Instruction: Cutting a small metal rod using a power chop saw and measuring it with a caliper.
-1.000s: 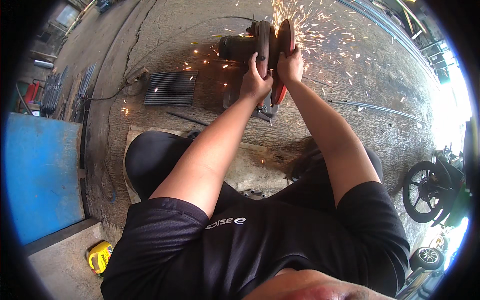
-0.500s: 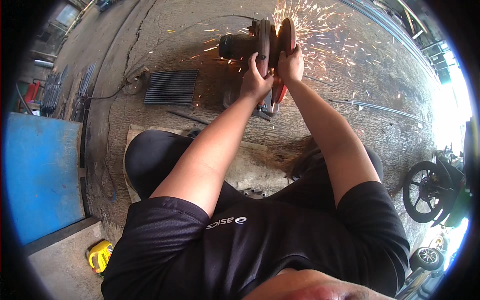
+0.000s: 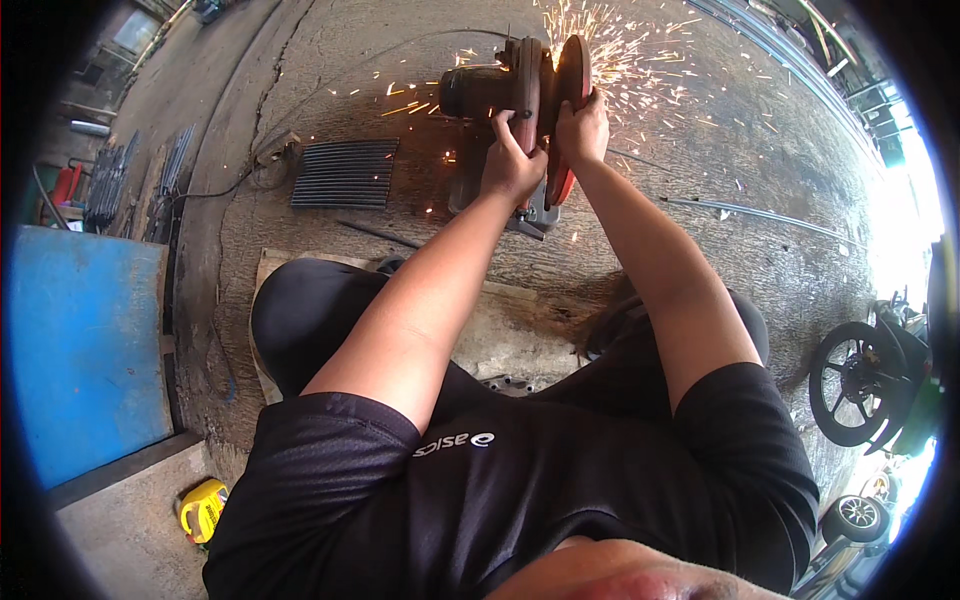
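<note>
A cut-off saw (image 3: 482,92) stands on the ground in front of me, with its dark motor at the left. My left hand (image 3: 514,168) is closed around the saw's reddish-brown arm, thumb and fingers wrapped over it. Just to the right is a flat, round red-brown disc (image 3: 574,72), seen nearly edge-on. My right hand (image 3: 583,132) grips its right side; some fingers are hidden behind it. Bright sparks (image 3: 615,60) fly out beyond the disc, and a few scatter left past the motor. The cutting point and any workpiece there are hidden.
Dark cut rods (image 3: 344,174) lie in a neat row left of the saw. A cable (image 3: 225,190) runs along the ground. Long thin bars (image 3: 755,213) lie at the right. A blue panel (image 3: 85,335), a yellow jug (image 3: 203,510) and a motorcycle wheel (image 3: 848,385) stand around me.
Both hands keep their places on the saw and the disc. The spray of sparks has shifted in shape, with more streaks left of the motor. The view has moved very slightly.
</note>
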Demonstrator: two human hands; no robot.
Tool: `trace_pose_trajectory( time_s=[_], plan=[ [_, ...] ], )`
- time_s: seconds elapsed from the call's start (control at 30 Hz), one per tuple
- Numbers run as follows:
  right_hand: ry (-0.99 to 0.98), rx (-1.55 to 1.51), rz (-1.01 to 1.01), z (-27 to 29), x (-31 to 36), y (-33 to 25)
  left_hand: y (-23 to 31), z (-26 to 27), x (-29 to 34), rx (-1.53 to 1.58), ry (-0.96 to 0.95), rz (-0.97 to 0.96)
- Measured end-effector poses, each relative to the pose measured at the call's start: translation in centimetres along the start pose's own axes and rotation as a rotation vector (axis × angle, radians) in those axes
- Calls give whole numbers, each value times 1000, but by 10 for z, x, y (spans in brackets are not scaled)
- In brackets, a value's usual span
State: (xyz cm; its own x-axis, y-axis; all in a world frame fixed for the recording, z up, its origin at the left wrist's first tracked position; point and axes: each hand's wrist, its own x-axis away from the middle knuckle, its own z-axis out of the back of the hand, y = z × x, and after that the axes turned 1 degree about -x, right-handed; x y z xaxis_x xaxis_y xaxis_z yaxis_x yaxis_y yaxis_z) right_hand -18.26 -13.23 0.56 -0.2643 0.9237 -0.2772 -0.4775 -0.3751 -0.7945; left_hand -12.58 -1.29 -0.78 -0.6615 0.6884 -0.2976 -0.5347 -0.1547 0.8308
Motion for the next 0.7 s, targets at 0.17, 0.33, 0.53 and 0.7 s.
trace_pose_trajectory(
  time_s=[0.17,0.33,0.53,0.7],
  plan=[
    [-5,7,-19,-1,-1,3,3,2,1,6,-20,53],
    [-3,15,9,-3,-1,4,2,1,0,-11,-35,92],
    [24,18,42,-3,0,6,1,0,1,6,8,30],
    [-8,28,19,-1,-1,4,2,2,2,13,-2,28]
  ],
)
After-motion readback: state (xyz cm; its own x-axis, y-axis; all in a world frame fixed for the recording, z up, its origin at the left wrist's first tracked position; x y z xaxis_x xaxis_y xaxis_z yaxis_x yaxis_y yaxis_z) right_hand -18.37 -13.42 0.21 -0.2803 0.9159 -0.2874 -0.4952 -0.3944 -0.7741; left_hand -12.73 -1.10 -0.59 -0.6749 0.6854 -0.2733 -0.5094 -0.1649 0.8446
